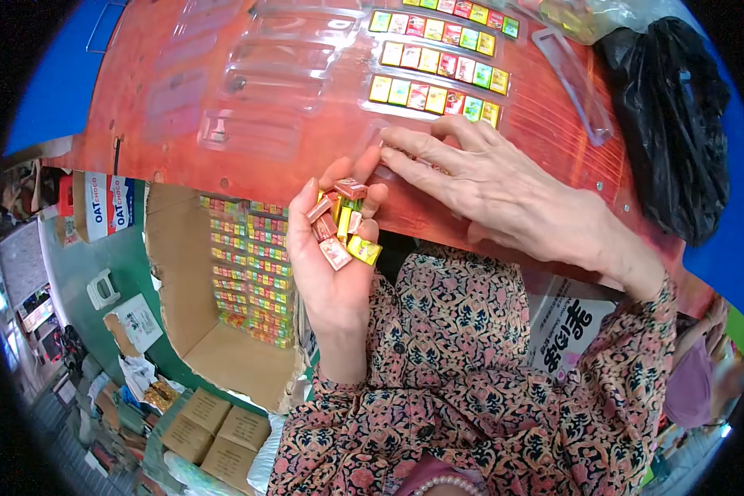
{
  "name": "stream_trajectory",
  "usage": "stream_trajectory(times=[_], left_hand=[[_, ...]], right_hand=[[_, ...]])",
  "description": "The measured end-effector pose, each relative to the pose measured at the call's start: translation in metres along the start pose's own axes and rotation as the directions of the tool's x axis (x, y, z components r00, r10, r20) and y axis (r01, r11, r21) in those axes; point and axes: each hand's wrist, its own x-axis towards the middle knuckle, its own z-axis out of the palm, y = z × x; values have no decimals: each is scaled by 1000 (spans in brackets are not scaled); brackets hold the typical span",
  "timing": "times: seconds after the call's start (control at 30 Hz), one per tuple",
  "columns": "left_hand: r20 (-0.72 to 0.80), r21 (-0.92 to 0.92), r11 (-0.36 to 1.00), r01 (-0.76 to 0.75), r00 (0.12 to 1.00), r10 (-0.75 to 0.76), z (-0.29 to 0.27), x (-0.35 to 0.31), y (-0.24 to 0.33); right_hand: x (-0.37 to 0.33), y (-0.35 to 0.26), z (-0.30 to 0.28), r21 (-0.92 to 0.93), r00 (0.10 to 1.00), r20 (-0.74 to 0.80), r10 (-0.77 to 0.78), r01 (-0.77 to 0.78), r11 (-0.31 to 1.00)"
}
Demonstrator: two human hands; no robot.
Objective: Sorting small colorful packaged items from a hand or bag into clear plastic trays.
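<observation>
My left hand [326, 273] is palm up at the near edge of the red table, cupped around several small wrapped sweets [336, 253] in red, yellow and white. Reaching in from the right, my right hand [496, 186] has its fingers bent down at the table beside the left fingertips. Those fingertips partly cover a clear plastic tray [374, 142], and whatever they pinch is hidden. Just beyond, a clear tray [367, 106] holds a row of coloured sweets [435, 98]. Further filled rows lie behind it.
Bare clear trays [252, 132] lie to the left on the red table [153, 149]. A black plastic bag [670, 124] and an upright clear strip [572, 87] are at the right. Below left, an open carton [178, 289] contains many filled trays, near closed brown boxes [219, 430].
</observation>
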Motion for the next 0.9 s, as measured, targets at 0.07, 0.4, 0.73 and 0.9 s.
stream_trajectory(times=[0.07, 0.4, 0.73, 0.9], left_hand=[[7, 6, 1000, 2, 1000, -2, -3, 2, -1], [29, 3, 1000, -9, 1000, 9, -3, 4, 0], [40, -43, 999, 17, 999, -16, -5, 3, 3], [24, -58, 997, 45, 999, -44, -5, 3, 5]], right_hand=[[0, 6, 1, -1, 1000, -3, -21, 21, 1000], [5, 20, 3, 2, 992, 82, -91, 92, 996], [2, 18, 2, 60, 990, 121, -76, 69, 996], [-1, 10, -1, -30, 996, -13, -89, 89, 996]])
